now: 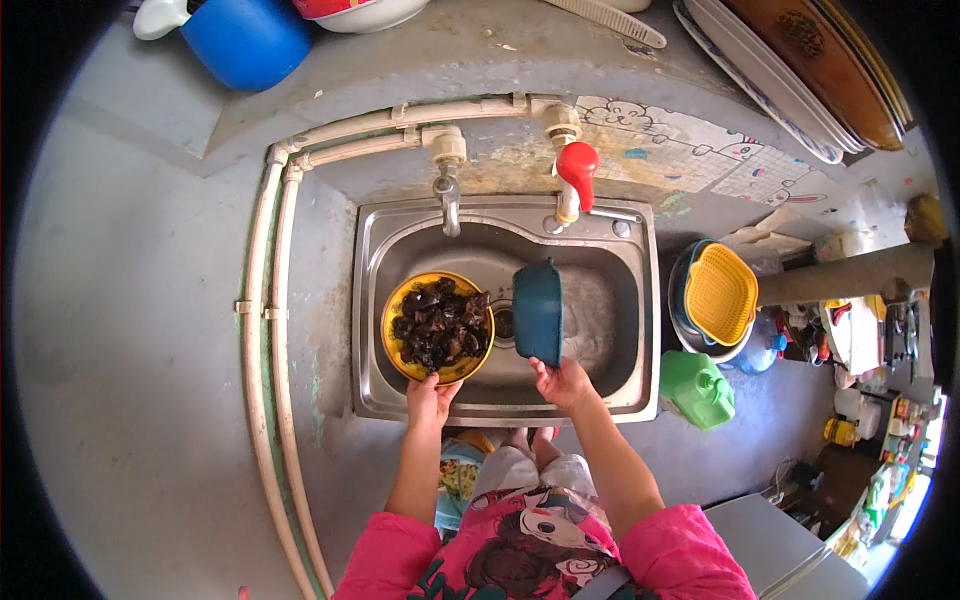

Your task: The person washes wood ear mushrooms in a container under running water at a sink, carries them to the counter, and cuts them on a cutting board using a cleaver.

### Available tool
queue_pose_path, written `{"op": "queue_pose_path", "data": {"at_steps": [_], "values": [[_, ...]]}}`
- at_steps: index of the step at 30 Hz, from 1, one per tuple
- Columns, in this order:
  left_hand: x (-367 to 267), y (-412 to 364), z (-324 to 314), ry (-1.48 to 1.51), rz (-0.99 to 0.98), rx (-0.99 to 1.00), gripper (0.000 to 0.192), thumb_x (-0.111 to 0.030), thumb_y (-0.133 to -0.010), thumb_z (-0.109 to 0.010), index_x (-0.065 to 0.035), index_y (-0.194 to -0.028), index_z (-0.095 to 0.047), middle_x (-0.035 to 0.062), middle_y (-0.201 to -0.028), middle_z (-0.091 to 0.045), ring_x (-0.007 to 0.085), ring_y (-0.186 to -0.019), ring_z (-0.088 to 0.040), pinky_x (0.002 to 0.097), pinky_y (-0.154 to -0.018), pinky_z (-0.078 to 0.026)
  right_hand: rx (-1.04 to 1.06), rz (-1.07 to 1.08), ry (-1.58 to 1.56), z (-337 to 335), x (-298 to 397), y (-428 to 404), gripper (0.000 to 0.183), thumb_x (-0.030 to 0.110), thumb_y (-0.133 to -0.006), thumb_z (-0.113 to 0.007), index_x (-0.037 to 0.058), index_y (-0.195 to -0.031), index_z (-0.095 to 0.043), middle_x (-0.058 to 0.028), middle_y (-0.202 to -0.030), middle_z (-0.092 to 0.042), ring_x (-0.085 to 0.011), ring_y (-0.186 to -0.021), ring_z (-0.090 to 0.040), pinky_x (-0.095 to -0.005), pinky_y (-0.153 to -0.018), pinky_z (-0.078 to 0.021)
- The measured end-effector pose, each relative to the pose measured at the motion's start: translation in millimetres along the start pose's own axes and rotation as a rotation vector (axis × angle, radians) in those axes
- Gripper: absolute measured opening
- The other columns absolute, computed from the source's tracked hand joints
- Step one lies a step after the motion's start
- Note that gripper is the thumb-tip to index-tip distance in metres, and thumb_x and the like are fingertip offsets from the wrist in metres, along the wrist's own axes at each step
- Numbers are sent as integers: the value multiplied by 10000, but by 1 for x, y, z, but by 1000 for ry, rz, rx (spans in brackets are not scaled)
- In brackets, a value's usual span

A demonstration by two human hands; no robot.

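Note:
My left hand (pixel 431 403) grips the near rim of a yellow bowl (pixel 389 339), thumb on the edge, over the left side of a stainless steel sink (pixel 506 411). Dark, glossy pieces of food, which look like wood ear mushrooms (pixel 442 322), fill the bowl. To the right, my right hand (pixel 561 384) holds a blue plastic basket or basin (pixel 537 311) by its near edge. It is tipped on its side, its base towards the bowl; its inside is hidden. The drain (pixel 503 323) shows between the two vessels.
A metal faucet (pixel 448 196) and a tap with a red handle (pixel 577 169) stand behind the sink. Right of it are a yellow basket (pixel 721 292) in stacked basins and a green jug (pixel 697 390). Plates (pixel 780 82) lean on the ledge above.

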State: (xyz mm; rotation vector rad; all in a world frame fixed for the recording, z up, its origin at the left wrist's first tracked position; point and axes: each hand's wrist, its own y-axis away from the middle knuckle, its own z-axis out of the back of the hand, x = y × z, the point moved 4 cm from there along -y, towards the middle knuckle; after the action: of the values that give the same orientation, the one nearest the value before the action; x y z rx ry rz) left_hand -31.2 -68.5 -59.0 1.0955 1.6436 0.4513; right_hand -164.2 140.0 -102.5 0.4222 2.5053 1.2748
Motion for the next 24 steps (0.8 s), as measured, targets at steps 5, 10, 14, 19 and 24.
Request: {"op": "queue_pose_path", "data": {"at_steps": [5,10,14,19,24], "values": [[-5,12,5,25,-4,44,368,28,-900,-355,-40,-1260,-324,186,-1167,-511,330,-982,-599,486,-827,-536,109,-74,-70,-15,-11,18,381,250,-953,-234,-9,-978,-512,-128,-760,-620,-163,-564,-575,-255,-491,-476],[-10,32,8,-32,-37,45,366,22,-894,-366,-49,-1253,-350,172,-1157,-519,317,-964,-605,478,-812,-542,197,-99,-20,-15,-5,29,415,268,-950,-212,4,-940,-532,-118,-733,-630,-156,-576,-593,-250,-477,-476],[-12,45,12,-87,-47,50,324,19,-880,-390,-6,-1203,-400,169,-1110,-558,315,-977,-602,472,-843,-528,141,-31,142,-8,2,40,428,285,-948,-241,-23,-960,-538,-134,-779,-646,-184,-625,-623,-276,-526,-508],[-15,56,9,-89,-48,50,338,23,-877,-389,-15,-1212,-387,168,-1114,-554,314,-967,-606,470,-839,-529,-126,275,507,-4,23,61,365,229,-923,-307,-69,-1031,-487,-179,-872,-649,-255,-740,-654,-307,-590,-533],[-13,58,0,-138,-28,73,351,19,-870,-393,-26,-1217,-377,169,-1117,-547,316,-963,-606,473,-830,-533,-358,685,738,4,48,90,258,63,-868,-388,54,-1126,-405,-165,-886,-627,-258,-605,-660,-337,-485,-543]]}}
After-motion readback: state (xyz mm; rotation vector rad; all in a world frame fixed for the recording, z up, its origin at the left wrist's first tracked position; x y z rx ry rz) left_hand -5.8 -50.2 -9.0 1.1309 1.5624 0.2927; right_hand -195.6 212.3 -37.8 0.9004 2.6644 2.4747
